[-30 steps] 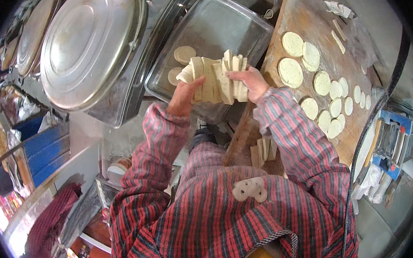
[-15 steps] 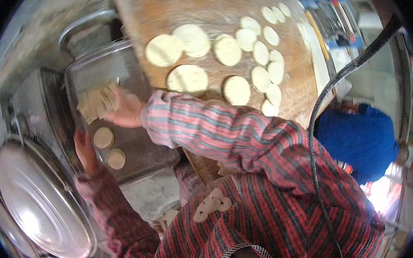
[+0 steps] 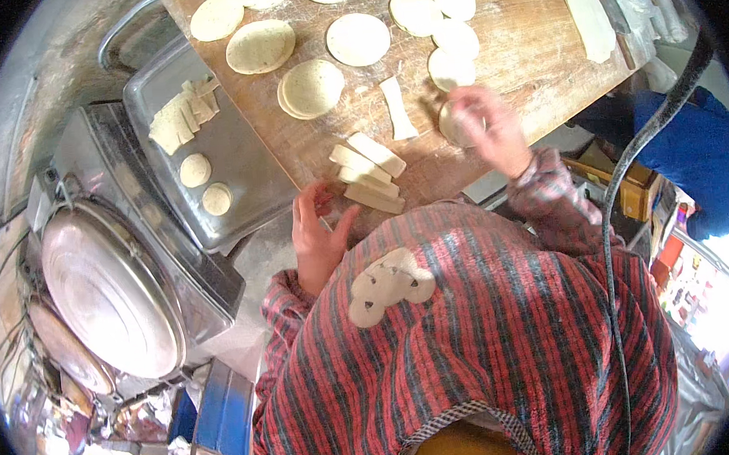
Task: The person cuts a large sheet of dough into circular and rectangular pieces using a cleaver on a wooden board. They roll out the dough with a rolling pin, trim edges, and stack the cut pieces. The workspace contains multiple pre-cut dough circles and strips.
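My left hand (image 3: 318,233) is open at the near edge of the wooden board (image 3: 496,58), just left of a small stack of dough strips (image 3: 367,174). My right hand (image 3: 486,126) curls around a round dough disc (image 3: 456,122) on the board. Several flat round dough discs (image 3: 312,87) lie across the board, and a single dough strip (image 3: 396,107) lies between my hands. On the metal tray (image 3: 247,181) to the left sit a pile of dough strips (image 3: 178,118) and two small dough rounds (image 3: 206,184).
A steel box with a round metal lid (image 3: 111,287) stands left of the tray. A long strip of dough (image 3: 586,13) lies at the board's far right. A blue object (image 3: 680,146) and boxes sit to the right, below the board.
Both hands left the tray, where they set down the pile of strips. The view swung right to the board; my right hand now grips a disc and my left rests by the strips.
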Demonstrator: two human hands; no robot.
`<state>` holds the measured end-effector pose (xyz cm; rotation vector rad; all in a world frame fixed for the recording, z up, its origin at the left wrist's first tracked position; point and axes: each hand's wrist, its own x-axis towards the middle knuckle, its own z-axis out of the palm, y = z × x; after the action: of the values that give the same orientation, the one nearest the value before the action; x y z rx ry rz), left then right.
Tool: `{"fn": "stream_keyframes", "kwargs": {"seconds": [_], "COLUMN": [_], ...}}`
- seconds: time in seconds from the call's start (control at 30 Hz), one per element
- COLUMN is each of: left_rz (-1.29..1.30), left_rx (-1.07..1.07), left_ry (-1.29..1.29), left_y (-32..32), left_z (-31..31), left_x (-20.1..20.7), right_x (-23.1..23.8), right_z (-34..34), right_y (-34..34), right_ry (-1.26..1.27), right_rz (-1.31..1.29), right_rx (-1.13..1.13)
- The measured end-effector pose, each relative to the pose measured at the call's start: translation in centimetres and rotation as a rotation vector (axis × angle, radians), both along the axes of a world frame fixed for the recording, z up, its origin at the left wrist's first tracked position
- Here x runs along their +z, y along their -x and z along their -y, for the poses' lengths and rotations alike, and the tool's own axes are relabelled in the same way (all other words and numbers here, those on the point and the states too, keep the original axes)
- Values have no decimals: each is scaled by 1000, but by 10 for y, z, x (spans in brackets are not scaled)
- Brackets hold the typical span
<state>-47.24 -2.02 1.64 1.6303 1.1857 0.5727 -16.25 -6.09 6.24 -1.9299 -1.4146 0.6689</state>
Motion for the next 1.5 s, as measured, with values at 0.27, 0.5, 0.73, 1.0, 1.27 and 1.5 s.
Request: {"fn": "stream_keyframes", "kwargs": {"seconds": [0.27, 0.5, 0.73, 1.0, 1.27, 1.5], "left_rz": [-328, -426, -403, -583, -505, -337], "left_rx": [-57, 216, 209, 45, 5, 37], "left_ry": [-339, -112, -336, -222, -143, -140], "left_y": [-82, -70, -77, -47, -29, -60], "left_z": [-2, 43, 48, 32, -23, -22], "left_x": [6, 0, -27, -34, -35, -46], "right_x": [-63, -49, -69, -115, -99, -81], "right_z": [-39, -21, -24, -45, -48, -39], "right_y": [34, 20, 20, 45, 70, 61], "right_ry": [158, 144, 230, 292, 390, 176], "right_rz": [190, 365, 351, 426, 188, 78], "right_rx": [317, 364, 382, 264, 307, 124]}}
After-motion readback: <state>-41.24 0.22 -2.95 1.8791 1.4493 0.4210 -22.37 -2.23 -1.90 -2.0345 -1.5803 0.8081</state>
